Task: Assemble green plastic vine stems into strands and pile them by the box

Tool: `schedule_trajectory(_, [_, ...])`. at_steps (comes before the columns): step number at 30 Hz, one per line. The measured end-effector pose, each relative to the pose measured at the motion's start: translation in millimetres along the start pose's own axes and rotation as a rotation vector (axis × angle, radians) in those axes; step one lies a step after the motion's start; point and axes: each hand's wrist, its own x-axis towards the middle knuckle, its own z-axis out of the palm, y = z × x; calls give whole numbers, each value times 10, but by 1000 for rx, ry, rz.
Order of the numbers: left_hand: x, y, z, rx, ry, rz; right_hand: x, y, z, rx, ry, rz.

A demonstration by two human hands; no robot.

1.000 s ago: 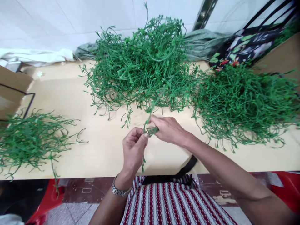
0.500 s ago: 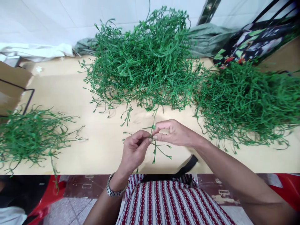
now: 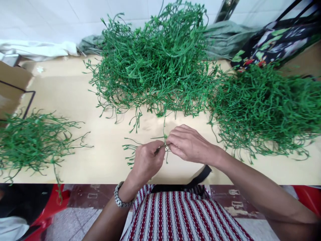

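Observation:
Above the front part of the table, my left hand [image 3: 149, 158] and my right hand [image 3: 192, 143] meet with fingertips pinched together. Between them is a green artificial plant stem [image 3: 165, 136] with thin branches. One branch points away toward the big pile, and several small-tipped branches fan out left of my left hand. Both hands are closed on this stem; my fingers hide the exact spot where they grip. A metal watch sits on my left wrist.
A large heap of green artificial stems [image 3: 155, 67] lies at the back of the table [image 3: 67, 90]. Another heap [image 3: 265, 110] is on the right, a smaller pile [image 3: 32, 144] on the left. A cardboard box [image 3: 13, 87] stands far left, a floral bag [image 3: 271, 47] back right.
My left hand has turned, and the loose branches now spread to its left instead of below the hands. The right hand's fingers have folded in closer to the left fingertips.

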Motion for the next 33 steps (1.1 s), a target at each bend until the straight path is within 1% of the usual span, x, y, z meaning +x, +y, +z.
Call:
schedule_trajectory(2, [4, -9, -9, -23, -9, 0, -9, 2, 17, 84, -2, 26])
schedule_trajectory(5, [5, -15, -11, -67, 6, -22, -18, -2, 53, 224, 17, 60])
schedule_trajectory(7, [3, -19, -2, -97, 10, -40, -27, -10, 85, 277, 41, 86])
schedule_trajectory(11, [2, -34, 12, -131, -27, -34, -55, -31, 145, 263, 105, 100])
schedule_trajectory(15, [18, -48, -34, -118, -102, 10, -87, -19, 131, 181, 94, 32])
schedule_trajectory(18, [21, -41, -100, -97, -175, 72, -98, 1, 76, 164, 72, -13])
schedule_trajectory(20, [5, -22, -143, -67, -204, 148, -98, -10, 40, 182, 67, -30])
schedule_trajectory(24, [-68, 37, -231, -37, -256, 307, -108, -113, -19, 201, 97, -89])
schedule_trajectory(27, [-135, 62, -344, -53, -324, 360, -166, -151, -94, 161, 93, -148])
schedule_trajectory(29, [-166, 56, -444, -104, -345, 348, -236, -97, -173, 98, 122, -158])
schedule_trajectory(32, [-163, 38, -536, -224, -274, 218, -327, 52, -299, -27, 210, -79])
schedule_trajectory(33, [-145, 37, -531, -264, -253, 166, -337, 92, -328, -31, 206, -57])
